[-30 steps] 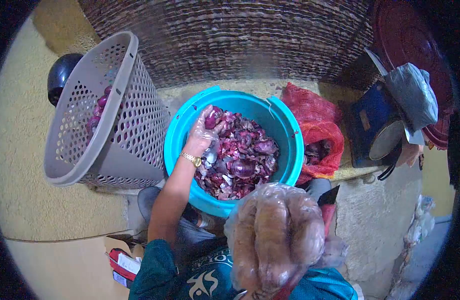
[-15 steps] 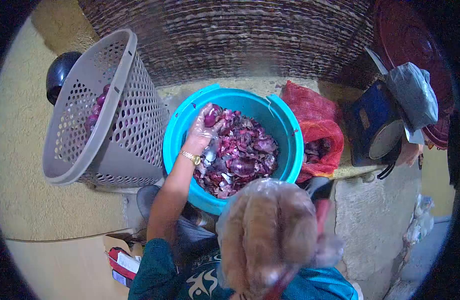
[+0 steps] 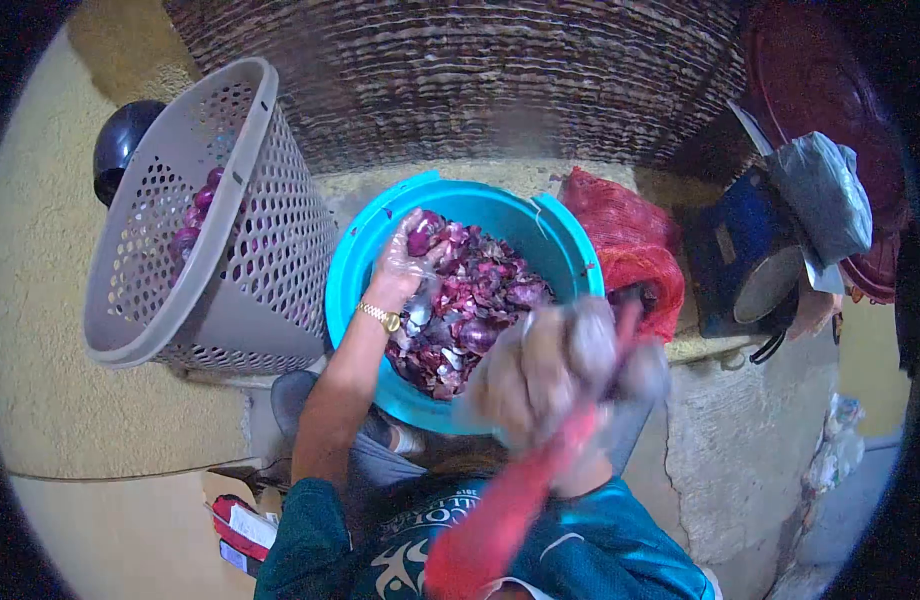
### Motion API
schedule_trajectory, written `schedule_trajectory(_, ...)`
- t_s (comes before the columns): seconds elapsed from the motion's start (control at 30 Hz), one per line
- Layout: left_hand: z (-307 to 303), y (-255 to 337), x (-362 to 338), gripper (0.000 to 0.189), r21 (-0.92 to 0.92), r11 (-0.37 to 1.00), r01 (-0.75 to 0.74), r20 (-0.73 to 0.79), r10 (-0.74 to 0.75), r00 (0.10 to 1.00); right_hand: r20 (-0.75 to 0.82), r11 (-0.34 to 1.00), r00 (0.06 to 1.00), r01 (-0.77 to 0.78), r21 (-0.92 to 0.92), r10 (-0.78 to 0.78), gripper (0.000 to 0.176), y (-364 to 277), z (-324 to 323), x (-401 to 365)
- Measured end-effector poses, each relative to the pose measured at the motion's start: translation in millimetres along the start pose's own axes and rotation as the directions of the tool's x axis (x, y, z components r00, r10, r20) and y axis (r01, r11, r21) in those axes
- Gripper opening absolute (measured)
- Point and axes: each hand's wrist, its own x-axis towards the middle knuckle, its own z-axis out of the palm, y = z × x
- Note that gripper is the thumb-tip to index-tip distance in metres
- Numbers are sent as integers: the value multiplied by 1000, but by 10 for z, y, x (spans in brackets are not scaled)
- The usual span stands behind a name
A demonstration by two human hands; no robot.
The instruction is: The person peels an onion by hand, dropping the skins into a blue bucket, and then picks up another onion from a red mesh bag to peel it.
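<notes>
My left hand (image 3: 404, 268), in a clear plastic glove and with a gold watch at the wrist, holds a red onion (image 3: 425, 234) over the left part of a turquoise tub (image 3: 365, 385). Inside the tub lie loose onion skins (image 3: 485, 275) and another red onion (image 3: 477, 336). My right hand (image 3: 555, 370), also gloved, is blurred and close to the camera, above the tub's front right edge. Its fingers are wrapped round a long red tool (image 3: 505, 510) that slants down towards my chest; motion hides its exact kind.
A tall grey perforated basket (image 3: 280, 240) with red onions (image 3: 187, 240) stands at the left, beside a dark round object (image 3: 125, 150). Right of the tub slumps a red mesh sack (image 3: 620, 215). Further right are a blue scale (image 3: 740, 250) and a grey plastic-wrapped bundle (image 3: 825, 190).
My right hand has moved up and away from my chest towards the tub, and more of the red tool shows. My left hand stays nearly still with the onion.
</notes>
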Motion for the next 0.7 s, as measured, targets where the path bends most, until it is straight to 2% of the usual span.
schedule_trajectory(0.03, -29, -9, 7, 25, 11, 1000, -11, 35, 11, 999, -49, 1000, 999, 0, 24, 1, 21, -40, -72, 33)
schedule_trajectory(0.07, -48, 8, 31, 25, 11, 1000, -14, 33, 14, 999, -194, 1000, 981, -6, -9, 4, 21, -85, -170, 67)
schedule_trajectory(0.1, -39, 39, 73, 30, -6, 990, 142, 61, -142, 988, -402, 992, 916, -57, -116, 6, 21, -100, -247, 101)
schedule_trajectory(0.13, 109, 98, -25, 35, -18, 956, 294, 92, -292, 952, -589, 970, 808, -129, -206, -18, 22, -129, -399, 151)
schedule_trajectory(0.17, 222, 84, -180, 38, 151, 984, 96, 17, -99, 995, -565, 937, 825, -173, -303, -30, 23, -163, -584, 160)
schedule_trajectory(0.2, 282, 95, -287, 38, 151, 985, 89, 14, -92, 996, -538, 894, 842, -212, -396, -39, 25, -208, -802, 150)
schedule_trajectory(0.27, 339, 120, -381, 37, 163, 982, 92, 105, -110, 988, -528, 884, 849, -250, -396, 4, 30, -314, -1156, 170)
schedule_trajectory(0.3, 330, 142, -389, 37, 177, 977, 120, 119, -142, 983, -560, 678, 829, -412, -608, 2, 33, -352, -1241, 226)
schedule_trajectory(0.33, 321, 137, -404, 37, 177, 977, 116, 118, -138, 983, -586, 397, 810, -534, -746, -12, 37, -363, -1304, 276)
schedule_trajectory(0.37, 309, 112, -429, 37, 204, 977, 63, 106, -86, 991, -584, 400, 812, -533, -746, -8, 37, -334, -1347, 316)
schedule_trajectory(0.4, 358, 100, -502, 37, 231, 973, 9, 96, -32, 995, -554, 320, 831, -514, -796, -42, 42, -285, -1355, 369)
schedule_trajectory(0.43, 449, 112, -614, 41, 237, 971, 36, 115, -65, 991, -522, 238, 850, -493, -837, -75, 48, -254, -1371, 415)
schedule_trajectory(0.47, 435, 107, -633, 41, 239, 971, 33, 113, -62, 992, -520, 241, 851, -491, -837, -74, 48, -240, -1461, 435)
schedule_trajectory(0.53, 397, 103, -647, 44, 325, 945, 26, 173, -87, 981, -384, -171, 922, -371, -913, 49, 65, -218, -1587, 495)
schedule_trajectory(0.57, 381, 70, -613, 46, 274, 960, 62, 191, -118, 974, -493, -379, 863, -422, -824, 112, 73, -273, -1622, 516)
schedule_trajectory(0.6, 387, 48, -592, 46, 276, 959, 57, 192, -113, 975, -489, -376, 865, -418, -827, 114, 73, -270, -1665, 508)
schedule_trajectory(0.67, 384, 15, -553, 45, 147, 981, 124, 75, -136, 988, -257, -458, 961, -184, -870, 102, 72, -227, -1829, 436)
schedule_trajectory(0.7, 382, 28, -544, 45, 135, 984, 117, 98, -131, 987, -198, -464, 978, -148, -873, 60, 70, -194, -1822, 421)
